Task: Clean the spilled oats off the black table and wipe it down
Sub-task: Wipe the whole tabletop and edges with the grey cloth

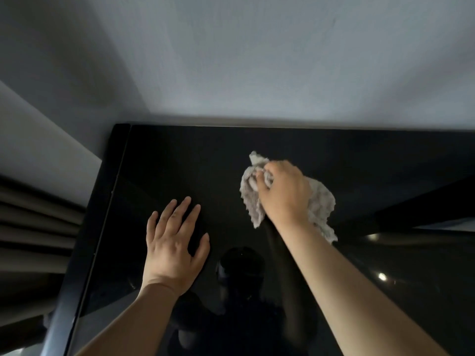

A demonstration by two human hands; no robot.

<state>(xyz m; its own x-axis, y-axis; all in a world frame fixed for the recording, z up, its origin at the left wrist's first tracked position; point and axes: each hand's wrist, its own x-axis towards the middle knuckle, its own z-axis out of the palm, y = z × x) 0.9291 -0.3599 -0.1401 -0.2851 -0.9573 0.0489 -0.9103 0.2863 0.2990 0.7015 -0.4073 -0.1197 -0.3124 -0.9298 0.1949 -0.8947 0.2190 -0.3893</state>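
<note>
Crumpled cloth [321, 201] on glossy black table [180, 155], mid-right, bunched under right hand [284, 192] with curled fingers clutching it, left hand [172, 249] flat, fingers spread, pressing table nearby, bare surface toward wall [231, 60], left edge beside curtain [30, 227]

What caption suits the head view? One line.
A grey cloth bunched in the right hand on black table; left hand flat beside it.

Pale grey wall [257, 60]; pleated curtain [30, 227] left.

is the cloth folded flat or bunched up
Bunched up: the cloth is crumpled in the right hand, ragged edges sticking out on both sides.
</note>
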